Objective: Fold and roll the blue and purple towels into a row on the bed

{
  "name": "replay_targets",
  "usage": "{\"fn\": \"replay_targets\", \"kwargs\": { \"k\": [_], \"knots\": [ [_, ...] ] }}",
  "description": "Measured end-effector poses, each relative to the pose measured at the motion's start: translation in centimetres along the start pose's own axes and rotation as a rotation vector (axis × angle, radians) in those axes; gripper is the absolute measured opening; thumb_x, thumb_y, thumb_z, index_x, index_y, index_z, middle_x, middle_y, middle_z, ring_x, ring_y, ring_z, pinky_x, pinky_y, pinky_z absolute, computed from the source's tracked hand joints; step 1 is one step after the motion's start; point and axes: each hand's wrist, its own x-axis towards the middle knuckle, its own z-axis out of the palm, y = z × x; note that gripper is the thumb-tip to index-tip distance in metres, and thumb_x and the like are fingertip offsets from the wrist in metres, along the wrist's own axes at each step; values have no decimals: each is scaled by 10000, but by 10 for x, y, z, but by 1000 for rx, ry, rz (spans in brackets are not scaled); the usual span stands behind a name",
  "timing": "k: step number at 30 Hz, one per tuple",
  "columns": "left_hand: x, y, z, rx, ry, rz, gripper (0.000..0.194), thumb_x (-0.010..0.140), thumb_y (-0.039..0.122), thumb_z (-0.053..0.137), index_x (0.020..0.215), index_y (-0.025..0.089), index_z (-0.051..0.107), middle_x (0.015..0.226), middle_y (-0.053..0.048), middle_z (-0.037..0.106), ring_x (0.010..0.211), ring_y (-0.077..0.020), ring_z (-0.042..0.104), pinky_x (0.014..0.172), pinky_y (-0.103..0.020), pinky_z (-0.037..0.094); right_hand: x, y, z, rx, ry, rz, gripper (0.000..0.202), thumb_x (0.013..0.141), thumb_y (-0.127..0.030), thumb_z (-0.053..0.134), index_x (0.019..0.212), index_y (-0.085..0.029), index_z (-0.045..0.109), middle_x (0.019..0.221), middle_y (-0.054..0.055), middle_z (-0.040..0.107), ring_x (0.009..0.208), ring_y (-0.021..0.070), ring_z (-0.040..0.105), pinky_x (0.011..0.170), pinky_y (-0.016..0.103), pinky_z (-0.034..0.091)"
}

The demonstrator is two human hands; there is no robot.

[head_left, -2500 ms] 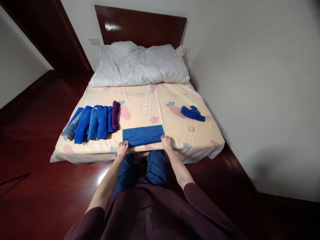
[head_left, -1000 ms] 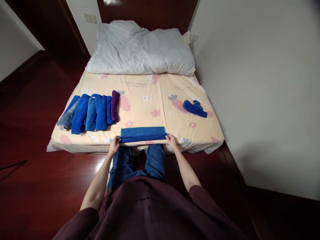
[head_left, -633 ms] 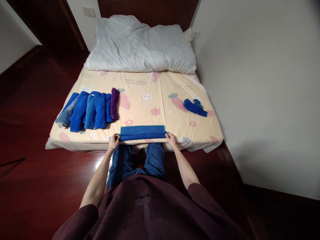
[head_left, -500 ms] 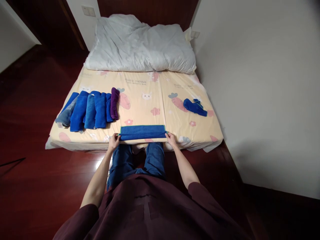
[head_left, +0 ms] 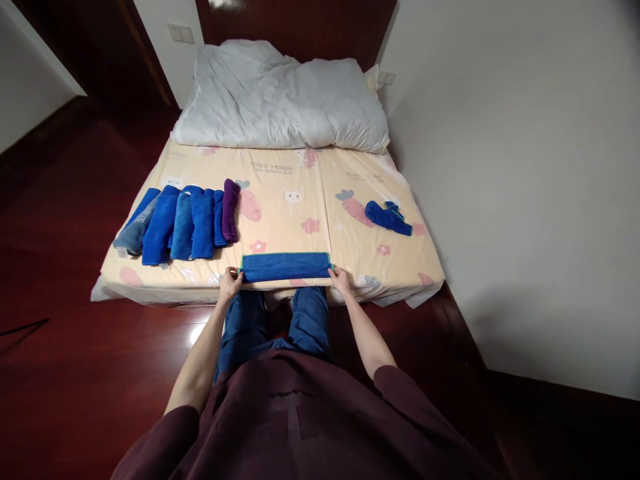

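Observation:
A blue towel [head_left: 287, 267] with green edging lies folded into a long strip at the near edge of the bed. My left hand [head_left: 231, 283] pinches its left end, and my right hand [head_left: 341, 278] pinches the right end. To the left is a row of several rolled towels, mostly blue, with a purple rolled towel [head_left: 230, 210] at its right end. A crumpled blue cloth [head_left: 389, 217] lies farther off on the right side of the bed.
The bed [head_left: 310, 180] has a yellow printed sheet. A white quilt [head_left: 285, 100] is heaped at its head, against a dark headboard [head_left: 295, 27]. A wall [head_left: 525, 167] runs along the right, and dark red flooring [head_left: 65, 267] is on the left.
The near fold of the blue towel now lies flatter against the strip. Both hands keep hold of its ends. The view has tipped slightly upward.

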Motion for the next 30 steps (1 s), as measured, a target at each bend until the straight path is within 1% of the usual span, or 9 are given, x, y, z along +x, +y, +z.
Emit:
{"fn": "replay_targets", "kwargs": {
  "k": [7,12,14,16,19,21,24,26,30],
  "knots": [
    [-4,-2,5,28,49,67,230,834,396,575,984,229,529,801,-76,735,802,-257,729,810,-373,550,-1,1,4,-61,81,28,334,761,-559,603,648,-249,557,680,73,694,693,239,652,641,311,501],
    [-2,4,2,108,12,102,216,855,371,571,1012,226,542,826,-82,745,830,-269,732,808,-368,541,4,0,11,-117,99,72,280,749,-476,619,598,-266,512,578,38,617,623,230,607,614,304,452],
    [-4,9,2,188,-4,121,239,874,355,553,1065,213,558,860,-100,744,867,-289,723,824,-387,535,6,-4,13,-138,126,97,213,743,-423,635,644,-265,532,602,40,611,666,241,610,651,313,458],
    [-8,14,2,296,32,168,273,890,336,534,1115,187,579,944,-149,732,968,-327,697,861,-429,525,6,-11,14,-171,189,94,135,740,-365,648,762,-250,581,753,78,661,799,264,625,736,337,477],
    [-15,20,1,445,124,320,284,904,256,497,1141,165,624,1145,-224,675,1153,-371,614,953,-495,485,-1,-22,13,-325,241,-62,160,778,-252,617,935,-223,636,1039,139,674,1030,290,587,912,393,460],
    [-20,18,-1,478,72,468,313,912,182,446,1151,182,648,1242,-214,647,1220,-354,580,1008,-504,460,-11,-28,13,-458,150,-203,212,825,-153,540,978,-217,672,1110,139,674,1101,289,566,992,421,420],
    [-23,10,-5,447,-101,632,395,907,123,398,1197,194,657,1345,-179,631,1295,-310,557,1067,-479,448,-27,-27,12,-556,-6,-320,380,867,-62,439,1095,-205,707,1215,127,686,1188,277,562,1057,436,383],
    [-24,3,-6,425,-144,652,445,892,112,391,1254,172,643,1420,-181,598,1357,-294,530,1113,-468,430,-35,-23,9,-578,-42,-367,459,879,-60,429,1238,-195,681,1342,119,655,1271,273,537,1097,443,365],
    [-26,-7,-3,440,-148,653,562,847,154,458,1399,106,554,1531,-211,497,1451,-306,450,1199,-486,351,-41,-15,4,-617,-88,-392,578,872,-81,438,1420,-191,587,1503,98,561,1343,274,504,1122,452,368]
  ]
}}
